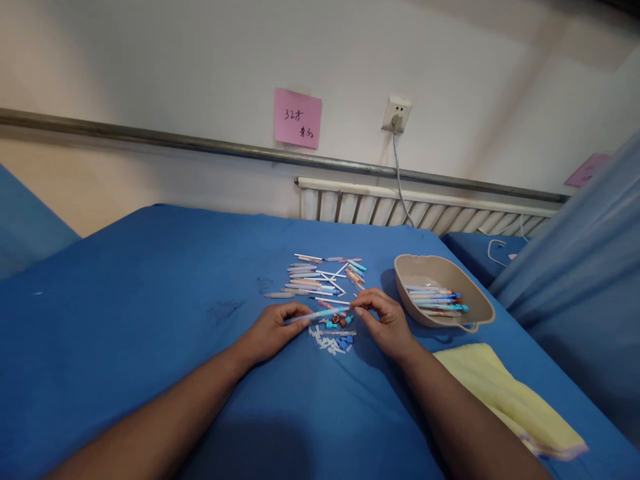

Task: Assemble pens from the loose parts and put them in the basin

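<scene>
Bench (125, 300), covered in blue, is stretched across the view; at its right a blue curtain (575, 267) is hung, and behind it a white radiator (350, 187) is seen. On the right part of the bench a tan basin (425, 270) is placed, in which several pens (435, 300) are contained. Just in front of the basin, a yellow cloth (495, 383) is laid, loosely folded. By the fingers of the left hand (273, 328), the left end of a light-blue pen (320, 315) is clamped, while its right end is pinched by the fingers of the right hand (386, 323). This pen is held above the middle of the bench, slightly tilted. Beyond it, grey barrels (278, 295) and thin white sticks (334, 301) are laid in loose rows. Below it, turquoise pieces (330, 325), brown pieces (343, 321), blue pieces (344, 342) and tiny white pieces (330, 344) are gathered closely.
</scene>
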The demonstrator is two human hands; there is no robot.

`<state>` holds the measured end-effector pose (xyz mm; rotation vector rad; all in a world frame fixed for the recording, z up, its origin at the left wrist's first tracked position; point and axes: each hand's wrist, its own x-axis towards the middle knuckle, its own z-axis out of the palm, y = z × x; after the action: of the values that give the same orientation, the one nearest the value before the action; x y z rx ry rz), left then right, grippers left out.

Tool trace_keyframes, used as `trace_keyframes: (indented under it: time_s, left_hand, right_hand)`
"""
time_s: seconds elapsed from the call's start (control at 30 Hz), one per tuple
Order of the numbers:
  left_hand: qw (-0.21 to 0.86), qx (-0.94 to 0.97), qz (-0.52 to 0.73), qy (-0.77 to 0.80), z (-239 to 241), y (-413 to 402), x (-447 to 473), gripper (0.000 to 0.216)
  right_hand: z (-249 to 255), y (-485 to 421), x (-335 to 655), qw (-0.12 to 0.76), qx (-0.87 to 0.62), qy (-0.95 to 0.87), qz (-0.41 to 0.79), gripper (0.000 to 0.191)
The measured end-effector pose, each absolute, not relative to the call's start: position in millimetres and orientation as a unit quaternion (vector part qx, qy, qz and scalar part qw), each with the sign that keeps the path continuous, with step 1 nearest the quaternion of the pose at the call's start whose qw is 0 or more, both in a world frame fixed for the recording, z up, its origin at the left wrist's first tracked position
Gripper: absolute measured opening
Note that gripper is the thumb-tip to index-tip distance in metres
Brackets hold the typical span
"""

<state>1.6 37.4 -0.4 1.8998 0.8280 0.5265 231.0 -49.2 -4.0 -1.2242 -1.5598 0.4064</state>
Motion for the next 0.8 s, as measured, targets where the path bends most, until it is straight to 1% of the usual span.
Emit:
trace_keyframes:
  time_s: [0.13,0.23,0.33,0.57,0.8]
  left_hand:
    - [0.477,0.782,0.207,0.343,-0.6,37.7,1.2,0.024]
    - [0.477,0.784,0.207,0.339,-2.3,38.4,0.4,0.024]
    - [0.479,0.787,0.203,0.331,-3.9,39.3,-0.6,0.026]
    - [0.465,0.800,0.196,0.324,-3.4,38.7,-1.1,0.027]
    - [0.445,0.817,0.179,0.321,1.7,35.9,0.0,0.030]
  right_hand:
    - [-8.6,-47.4,229.2,0.539,-0.512,-0.640,0.194,0.011]
    - [-15.4,-44.2,225.5,0.542,-0.522,-0.609,0.249,0.011]
    - [-21.6,-40.8,221.5,0.545,-0.536,-0.560,0.319,0.016]
    - [-25.7,-36.7,217.5,0.552,-0.549,-0.489,0.394,0.027]
    - [-26.5,-36.1,216.6,0.537,-0.547,-0.487,0.418,0.033]
